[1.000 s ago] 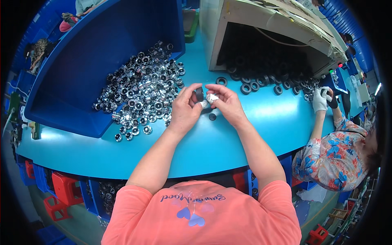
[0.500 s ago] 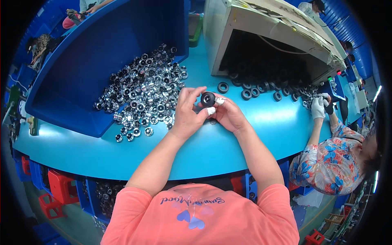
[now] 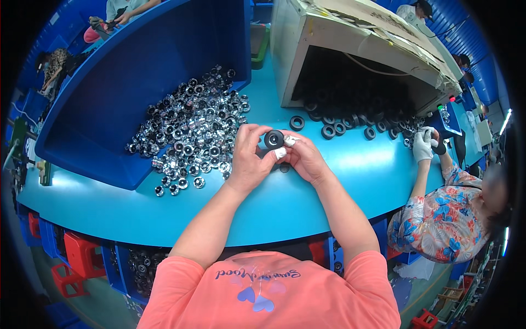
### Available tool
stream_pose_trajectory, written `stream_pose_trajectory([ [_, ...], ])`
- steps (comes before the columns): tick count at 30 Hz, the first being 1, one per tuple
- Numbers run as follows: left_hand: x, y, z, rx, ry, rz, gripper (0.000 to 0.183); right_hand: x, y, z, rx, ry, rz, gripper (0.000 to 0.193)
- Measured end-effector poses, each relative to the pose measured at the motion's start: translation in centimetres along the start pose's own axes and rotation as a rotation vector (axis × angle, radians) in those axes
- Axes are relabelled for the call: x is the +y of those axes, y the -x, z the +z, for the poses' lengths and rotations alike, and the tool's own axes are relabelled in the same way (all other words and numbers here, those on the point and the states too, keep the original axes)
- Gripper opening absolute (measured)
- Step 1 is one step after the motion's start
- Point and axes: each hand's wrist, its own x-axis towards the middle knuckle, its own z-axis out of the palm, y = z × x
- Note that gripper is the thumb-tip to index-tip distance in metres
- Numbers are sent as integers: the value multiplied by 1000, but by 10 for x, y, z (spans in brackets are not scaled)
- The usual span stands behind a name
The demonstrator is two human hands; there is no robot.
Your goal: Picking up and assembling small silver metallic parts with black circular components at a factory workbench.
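Between my hands, above the table, is a small wheel (image 3: 274,139) with a black tyre around a shiny hub. My left hand (image 3: 246,160) grips it from the left, its thumb, with a white covering on the tip, at the lower edge. From the right, my right hand (image 3: 307,160) has closed its fingers on the same wheel, with white wrapping on a fingertip. A small dark ring (image 3: 284,168) lies on the table, partly under my right hand. Left of my hands spreads a heap of chrome wheel hubs (image 3: 189,134) with black centres. Loose black tyres (image 3: 329,131) lie beyond my right hand.
A large blue bin (image 3: 131,71) lies tipped on the blue table (image 3: 219,219), hubs spilling from it. At the far right, a worn white box (image 3: 287,60) opens toward me, full of black tyres. A co-worker's gloved hands (image 3: 424,145) work at the right.
My hands and the wheel have moved slightly nearer to me, and the left hand's raised fingers have curled in closer around the wheel. Both hands keep hold of it.
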Motion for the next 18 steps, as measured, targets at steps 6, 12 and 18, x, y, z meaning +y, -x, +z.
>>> stream_pose_trajectory([
  [6,-4,1,2,-12,-30,45,40,4,0,-3,73,88,1,23],
  [12,-9,0,4,-11,-26,50,41,8,-3,-9,119,91,5,19],
  [18,-2,1,4,31,-2,42,41,9,-1,2,164,95,-90,35],
])
